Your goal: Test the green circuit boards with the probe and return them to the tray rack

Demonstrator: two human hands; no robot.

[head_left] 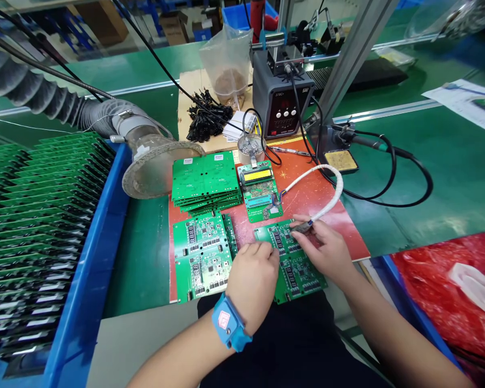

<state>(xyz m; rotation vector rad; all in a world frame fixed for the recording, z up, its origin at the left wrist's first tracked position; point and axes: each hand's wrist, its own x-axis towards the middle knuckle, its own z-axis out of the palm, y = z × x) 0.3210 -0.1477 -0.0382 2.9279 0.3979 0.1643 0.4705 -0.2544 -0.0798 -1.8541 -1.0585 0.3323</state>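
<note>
My right hand (323, 245) is closed on a dark probe connector (302, 227) at the end of a white sleeved cable (332, 200), held over the upper part of a green circuit board (303, 275). Against the left edge of that board rests my left hand (254, 275), its fingers curled and their tips hidden; a blue strap circles the wrist. More boards with digit displays (204, 256) lie to the left. The cable runs to a small board with a yellow screen (256, 175), beside a stack of green boards (204, 178).
A blue crate (91, 237) of upright boards stands left, below a grey fume duct (145, 156). Behind are a soldering station (283, 97), a tin (250, 148) and black cables (208, 116). At right are an iron in its holder (347, 134) and red bags (448, 280).
</note>
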